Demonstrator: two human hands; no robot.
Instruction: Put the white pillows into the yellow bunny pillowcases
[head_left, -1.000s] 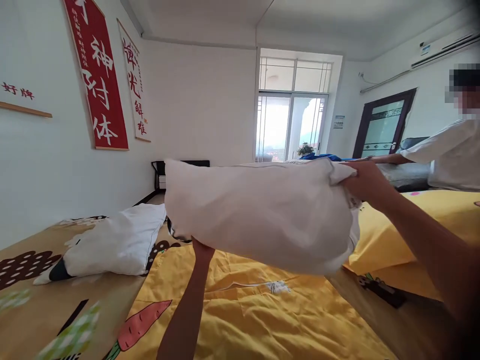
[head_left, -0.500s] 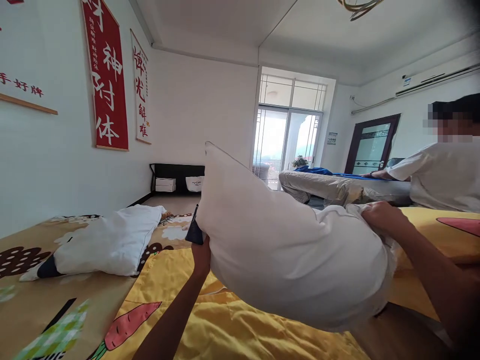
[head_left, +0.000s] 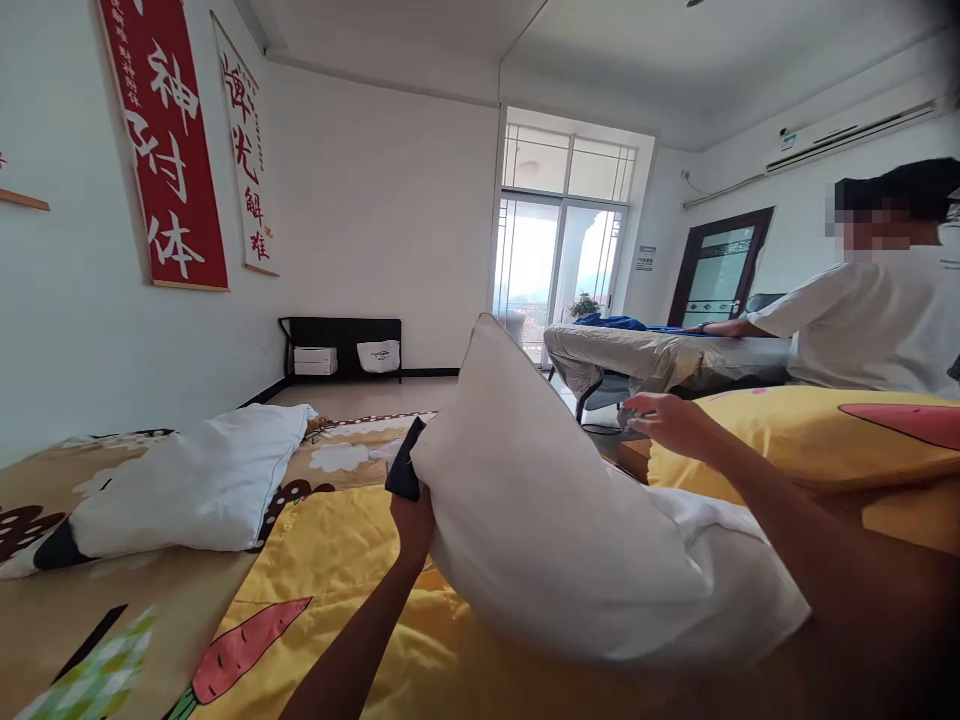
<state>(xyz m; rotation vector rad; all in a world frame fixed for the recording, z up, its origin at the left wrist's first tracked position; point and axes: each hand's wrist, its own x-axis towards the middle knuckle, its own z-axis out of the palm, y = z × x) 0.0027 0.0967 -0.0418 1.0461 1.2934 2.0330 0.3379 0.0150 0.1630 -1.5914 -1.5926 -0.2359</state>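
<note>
White pillow point(head_left: 555, 540) up in front of you, tilted, one corner poking towards the ceiling, the bulk of it sagging to the right above the yellow cloth point(head_left: 337, 530)! Your left hand point(head_left: 414, 520) is clamped on its left side, just below a dark blue patch point(head_left: 405, 472). Your right hand point(head_left: 664, 422) is off the fabric, raised beyond the pillow's right part, fingers loosely bent; your two hands are well apart. Over on your left, a second white pillow point(head_left: 187, 490) lies on the patterned sheet point(head_left: 45, 620). Off to your right sits a puffy yellow bundle point(head_left: 757, 430), and past it a person in a white shirt point(head_left: 877, 315) stretches out an arm.
</note>
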